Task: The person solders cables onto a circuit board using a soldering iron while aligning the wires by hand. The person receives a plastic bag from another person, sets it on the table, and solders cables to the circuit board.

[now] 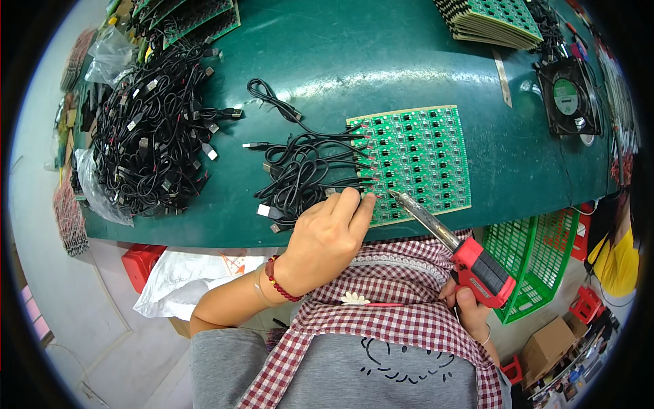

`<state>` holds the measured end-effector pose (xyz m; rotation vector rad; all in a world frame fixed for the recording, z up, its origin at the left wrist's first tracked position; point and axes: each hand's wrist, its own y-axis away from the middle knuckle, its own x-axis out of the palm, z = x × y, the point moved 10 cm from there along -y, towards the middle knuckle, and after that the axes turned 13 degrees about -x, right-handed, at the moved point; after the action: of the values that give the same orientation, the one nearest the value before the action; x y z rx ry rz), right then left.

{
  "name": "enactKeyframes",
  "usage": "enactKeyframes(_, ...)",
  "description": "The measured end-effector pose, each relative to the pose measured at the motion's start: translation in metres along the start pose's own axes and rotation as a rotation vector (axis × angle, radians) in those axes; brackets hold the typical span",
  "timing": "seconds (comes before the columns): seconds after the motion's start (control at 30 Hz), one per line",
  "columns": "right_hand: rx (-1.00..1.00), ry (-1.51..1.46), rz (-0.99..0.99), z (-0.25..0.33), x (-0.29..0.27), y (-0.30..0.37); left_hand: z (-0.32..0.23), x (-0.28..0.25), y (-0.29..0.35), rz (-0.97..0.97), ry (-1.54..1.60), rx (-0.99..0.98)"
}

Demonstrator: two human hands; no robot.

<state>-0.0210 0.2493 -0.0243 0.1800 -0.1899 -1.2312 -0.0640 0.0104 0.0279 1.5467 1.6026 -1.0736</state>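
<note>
I see a rectangular green circuit-board panel flat on the dark green tabletop, slim black coiled cables fanning off its left edge. Near that edge's front end, the fingers of the left hand bunch together; whether they pinch a wire I can't tell. Off the panel's front right, the right hand grasps a red-and-black-handled soldering iron. The panel looks light, stiff, rather brittle, best held by its rims; the cables seem limp, their joints fragile.
</note>
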Motion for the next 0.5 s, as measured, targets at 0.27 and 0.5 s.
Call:
enactKeyframes(0.27,-0.025,0.029,0.018,0.0054,0.0019,-0.0026,0.0,0.0007,-0.0031,-0.004,-0.005,-0.008)
enactKeyframes(0.5,-0.039,0.014,0.011,0.0051,0.0033,-0.0035,0.0025,0.0025,-0.0015,0.018,0.022,-0.035)
